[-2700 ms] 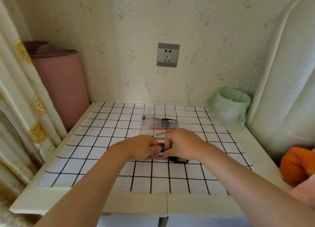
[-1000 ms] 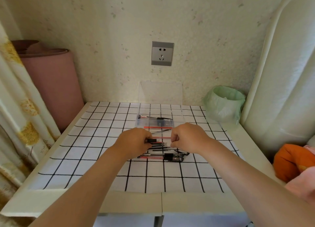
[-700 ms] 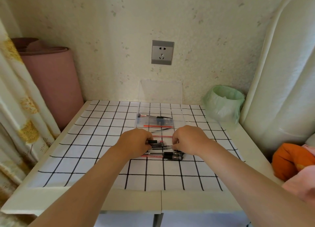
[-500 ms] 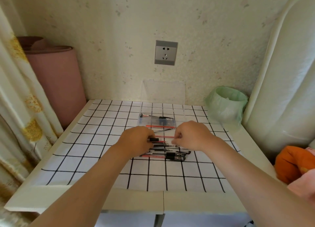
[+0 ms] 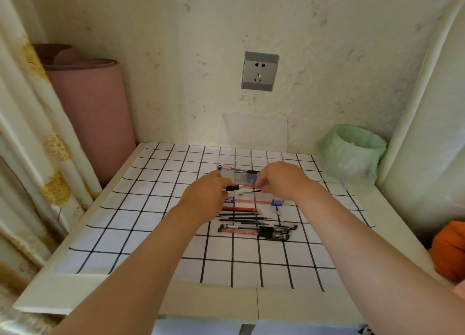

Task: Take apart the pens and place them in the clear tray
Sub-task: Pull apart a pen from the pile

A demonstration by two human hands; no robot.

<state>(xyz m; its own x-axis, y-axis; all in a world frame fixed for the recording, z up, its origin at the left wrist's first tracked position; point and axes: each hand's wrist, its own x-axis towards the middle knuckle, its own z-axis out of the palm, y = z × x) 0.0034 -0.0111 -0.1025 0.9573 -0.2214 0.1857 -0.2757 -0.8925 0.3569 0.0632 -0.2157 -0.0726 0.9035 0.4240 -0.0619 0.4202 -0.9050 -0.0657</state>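
Cream speckled wall with a grey socket [image 5: 260,71] backs a worktop [image 5: 75,292] covered by a white cloth [image 5: 156,191] with a black grid.

Both forearms reach forward and converge above the clear tray [image 5: 245,178], which sits at the middle of the cloth towards the wall. The left hand [image 5: 206,199] pinches the black end of a pen [image 5: 241,187]. The right hand [image 5: 281,181] pinches the opposite, red end with curled fingers. The pen is level, held crosswise over the tray and clear of the cloth.

Tray contents: one dark-tipped pen part [image 5: 236,169] along the far wall and a red refill [image 5: 251,201] along the near wall. A thin dark piece lies under the held pen; it cannot be identified. The tray's clear lid [image 5: 254,131] stands upright against the wall.

On the cloth just in front of the tray lie loose refills [image 5: 241,214], red and black, side by side. Nearer the person lie whole pens [image 5: 246,229] with black caps.

A green-lined bin [image 5: 352,153] stands at the right rear corner.
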